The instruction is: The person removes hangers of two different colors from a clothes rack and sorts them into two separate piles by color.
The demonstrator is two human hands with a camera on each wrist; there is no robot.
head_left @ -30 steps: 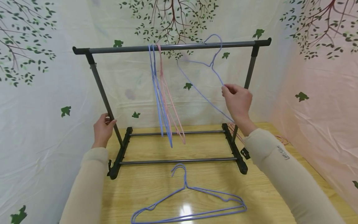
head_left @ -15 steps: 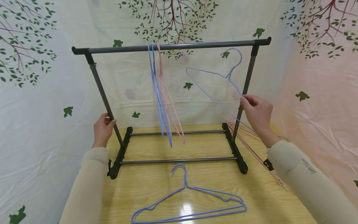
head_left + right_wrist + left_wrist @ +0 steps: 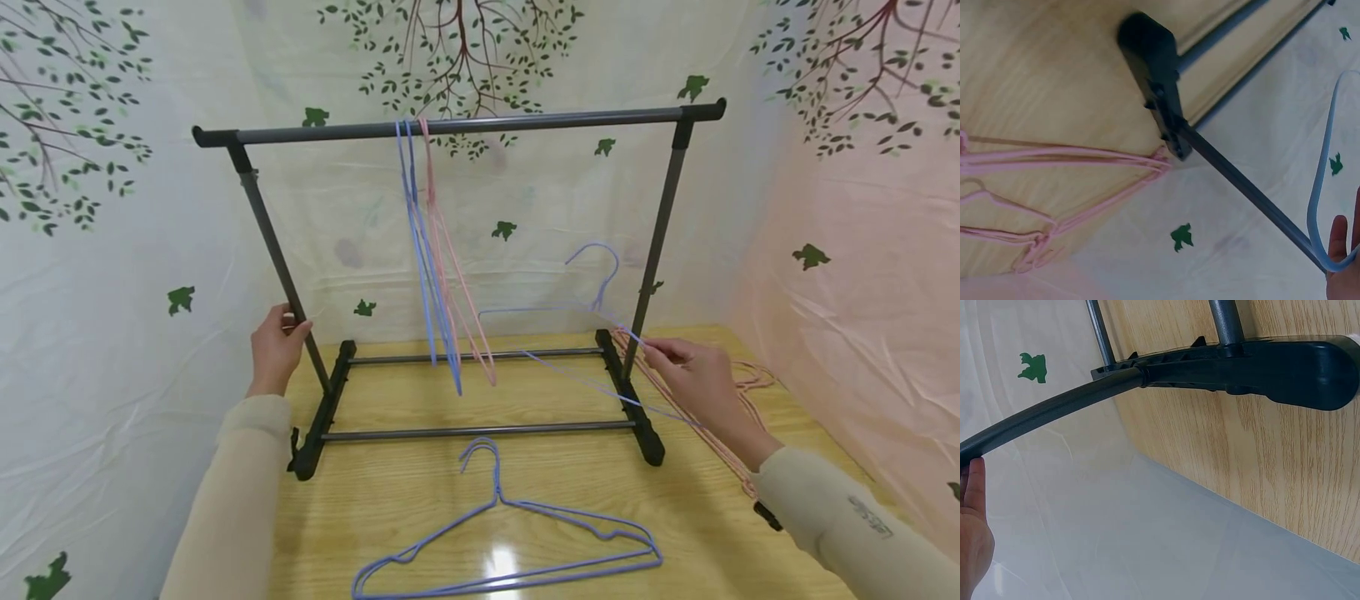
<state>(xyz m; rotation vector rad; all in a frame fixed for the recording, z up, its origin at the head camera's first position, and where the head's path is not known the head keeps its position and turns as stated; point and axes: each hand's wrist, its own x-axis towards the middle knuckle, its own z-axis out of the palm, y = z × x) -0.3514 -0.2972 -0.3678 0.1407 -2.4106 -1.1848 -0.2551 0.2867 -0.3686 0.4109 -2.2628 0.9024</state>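
Observation:
My left hand (image 3: 276, 352) grips the left post (image 3: 268, 225) of a dark metal garment rack (image 3: 337, 132). In the left wrist view, only its fingers and part of the palm show at the edge, against the post (image 3: 1054, 407). Near the rack's right post, my right hand (image 3: 703, 385) pinches a blue wire hanger (image 3: 617, 265) by one shoulder. This hanger is tilted well below the rail, its hook pointing up and left. The right wrist view shows a curved piece of the hanger (image 3: 1317, 181) beside my fingers. Blue hangers (image 3: 412, 179) and pink hangers (image 3: 430, 167) hang left of the rail's middle.
Two blue hangers (image 3: 497, 479) lie stacked on the wooden table (image 3: 420, 492) in front of the rack. Several pink hangers (image 3: 1072, 152) lie on the table to the right of the rack's base (image 3: 633, 417). Patterned sheeting (image 3: 360, 242) stands behind and at both sides.
My right hand has lifted the blue hanger off the rail area, moved right, then lowered it toward the table. My left hand stays on the post.

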